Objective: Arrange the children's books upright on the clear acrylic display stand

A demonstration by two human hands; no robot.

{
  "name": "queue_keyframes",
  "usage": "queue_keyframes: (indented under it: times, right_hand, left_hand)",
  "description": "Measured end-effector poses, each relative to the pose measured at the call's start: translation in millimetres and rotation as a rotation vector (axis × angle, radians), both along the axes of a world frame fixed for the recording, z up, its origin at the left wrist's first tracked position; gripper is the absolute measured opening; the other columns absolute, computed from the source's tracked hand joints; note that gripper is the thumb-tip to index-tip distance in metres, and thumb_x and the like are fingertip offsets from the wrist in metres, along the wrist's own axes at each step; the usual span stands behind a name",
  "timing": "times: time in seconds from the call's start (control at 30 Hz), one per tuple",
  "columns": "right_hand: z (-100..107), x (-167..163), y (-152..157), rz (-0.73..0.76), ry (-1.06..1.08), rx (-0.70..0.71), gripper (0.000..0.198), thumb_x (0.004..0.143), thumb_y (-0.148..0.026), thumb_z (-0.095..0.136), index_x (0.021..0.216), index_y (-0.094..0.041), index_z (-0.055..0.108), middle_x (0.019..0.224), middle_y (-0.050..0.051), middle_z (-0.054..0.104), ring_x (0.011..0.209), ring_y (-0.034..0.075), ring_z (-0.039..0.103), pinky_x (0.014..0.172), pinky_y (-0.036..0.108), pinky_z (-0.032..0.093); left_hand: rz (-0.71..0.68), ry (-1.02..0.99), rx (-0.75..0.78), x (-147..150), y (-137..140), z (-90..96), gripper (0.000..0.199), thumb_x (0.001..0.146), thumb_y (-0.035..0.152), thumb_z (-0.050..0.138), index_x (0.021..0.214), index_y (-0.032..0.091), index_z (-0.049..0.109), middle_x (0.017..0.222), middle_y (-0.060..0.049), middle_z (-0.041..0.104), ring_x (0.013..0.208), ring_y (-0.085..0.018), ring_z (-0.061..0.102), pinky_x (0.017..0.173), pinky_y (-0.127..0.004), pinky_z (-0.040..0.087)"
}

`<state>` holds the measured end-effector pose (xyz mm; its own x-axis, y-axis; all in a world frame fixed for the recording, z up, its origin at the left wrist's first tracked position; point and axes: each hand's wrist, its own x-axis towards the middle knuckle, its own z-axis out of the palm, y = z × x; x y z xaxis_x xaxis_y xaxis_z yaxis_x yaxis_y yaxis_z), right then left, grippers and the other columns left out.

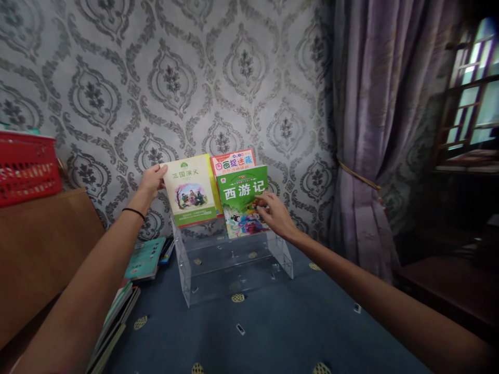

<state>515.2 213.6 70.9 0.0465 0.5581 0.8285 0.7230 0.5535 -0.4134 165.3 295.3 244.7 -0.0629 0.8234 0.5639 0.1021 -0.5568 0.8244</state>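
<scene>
A clear acrylic book rack (pixel 234 259) stands on the dark blue cloth, with books leaning in its top tier. My left hand (pixel 153 179) grips the upper left edge of a cream storybook (pixel 191 192), its thumb on the front. Behind that book shows a yellow edge of another. My right hand (pixel 275 212) is at the right side of a green picture book (pixel 244 202), fingertips bent against the front cover and slightly apart. A red-and-white book (pixel 234 160) stands behind the green one, partly hidden by it.
To the left are a red plastic basket (pixel 27 166) on a brown cardboard box (pixel 47 249), a teal book (pixel 145 258) on a pile, and several stacked books (pixel 117 322). Patterned wallpaper (pixel 171 78) rises behind the rack. A purple curtain (pixel 390 114) hangs at right, beside a window (pixel 468 98).
</scene>
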Motion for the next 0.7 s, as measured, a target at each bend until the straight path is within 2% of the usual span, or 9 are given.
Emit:
queue_keyframes:
  times: [0.1,0.23,0.5,0.7]
  right_hand:
    - [0,0,-1,-0.003,-0.003,-0.014,0.034,0.088,-0.023,0.051,0.119,-0.019,0.064,0.116,0.013,0.057,0.092,0.025,0.063,0.08,0.043,0.059]
    - [0,0,-2,-0.002,-0.002,-0.004,0.035,0.088,-0.022,0.051,0.121,-0.021,0.064,0.116,0.012,0.058,0.092,0.024,0.063,0.084,0.045,0.058]
    - [0,-1,-1,0.02,0.012,-0.012,0.037,0.087,-0.02,0.052,0.122,-0.021,0.064,0.114,0.011,0.057,0.09,0.024,0.065,0.085,0.046,0.059]
    - [2,0,-3,0.004,0.006,-0.026,0.034,0.088,-0.022,0.052,0.12,-0.02,0.065,0.114,0.011,0.057,0.088,0.022,0.065,0.081,0.041,0.059]
  left_hand:
    - [-0.009,-0.082,0.073,1,-1,9.4,0.016,0.079,0.031,0.065,0.083,0.016,0.061,0.061,0.003,0.058,0.041,-0.006,0.046,0.036,-0.013,0.028]
    - [0.006,-0.159,0.13,1,-4,19.4,0.015,0.083,0.029,0.064,0.088,0.015,0.063,0.062,0.003,0.057,0.04,-0.005,0.044,0.036,-0.014,0.029]
    - [0.09,-0.198,0.202,1,-9,18.1,0.016,0.083,0.031,0.067,0.082,0.016,0.059,0.06,0.006,0.052,0.042,-0.005,0.04,0.037,-0.015,0.025]
    - [0.113,-0.26,0.289,-15,-4,26.9,0.022,0.086,0.034,0.067,0.077,0.019,0.054,0.056,0.007,0.046,0.042,-0.005,0.035,0.036,-0.016,0.025]
